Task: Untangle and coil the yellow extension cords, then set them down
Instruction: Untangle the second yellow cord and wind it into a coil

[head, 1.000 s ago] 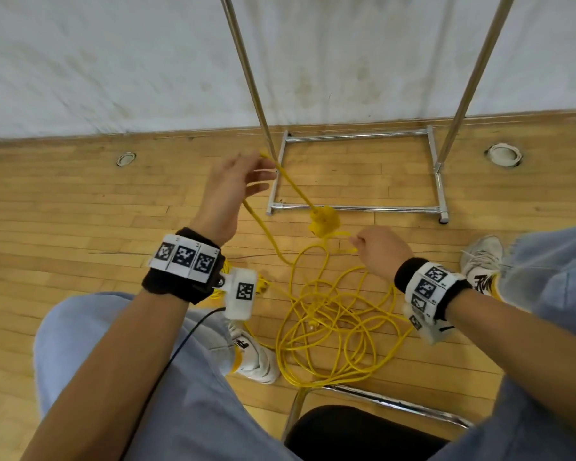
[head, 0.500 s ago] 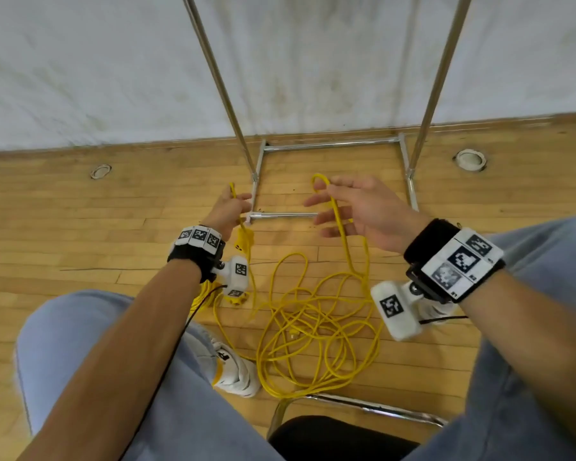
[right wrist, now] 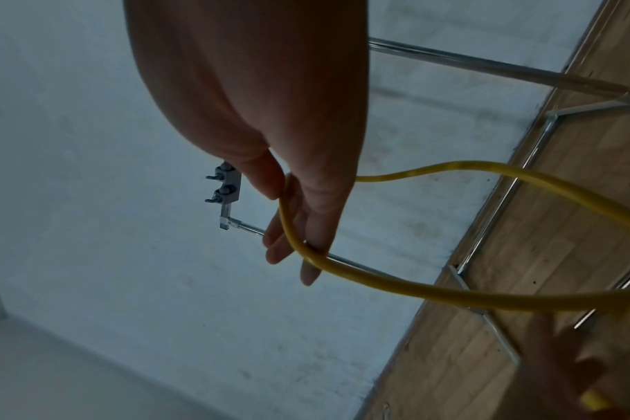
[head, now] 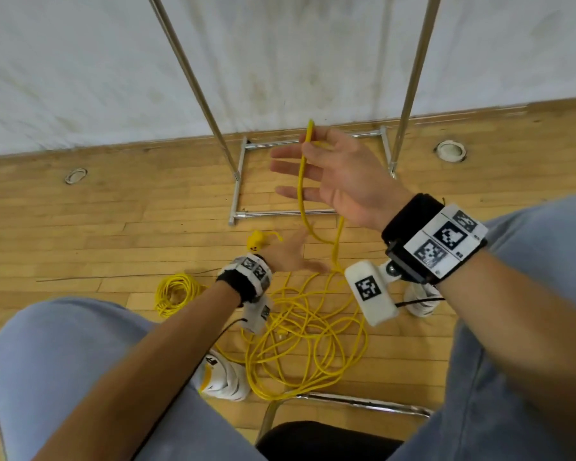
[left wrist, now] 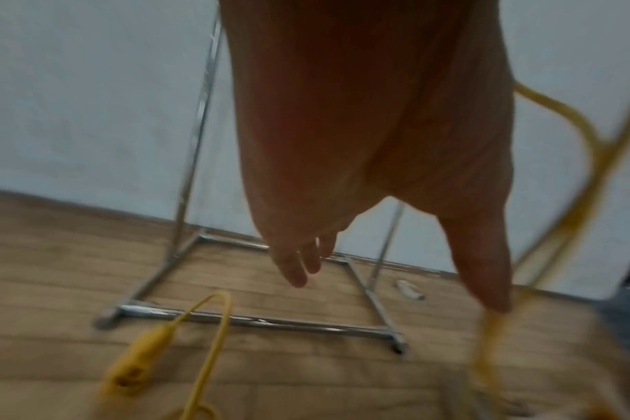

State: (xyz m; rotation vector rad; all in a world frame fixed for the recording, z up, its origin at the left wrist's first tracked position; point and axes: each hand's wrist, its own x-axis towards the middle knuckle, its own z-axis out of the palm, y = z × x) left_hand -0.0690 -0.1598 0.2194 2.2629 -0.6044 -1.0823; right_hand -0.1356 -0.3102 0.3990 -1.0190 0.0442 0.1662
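Right hand (head: 338, 179) is up high, palm toward the camera, fingers spread and nearly straight, with a loop of the yellow cord (head: 300, 191) draped across them; the thumb seems to press it near the top, though the wrist view shows the cord lying over the fingers rather than clenched. Two strands hang from that loop down to the loose tangle (head: 308, 341) on the wooden floor (head: 113, 227), between the person's shoes. Left hand (head: 288, 252) is low, flat, fingers extended, holding nothing (its wrist picture is blurred, but no cord sits in the palm). The yellow socket end (head: 256, 241) lies on the floor just beyond it, and a small finished coil (head: 177, 292) rests to its left, near the knee.

So one cord looks done, and this one is only being opened up. To do it well, I'd say: keep the raised loop wide, let the left hand catch the nearer hanging strand below, and feed it up smoothly so each turn matches the last. Yanking would likely tighten the tangle.
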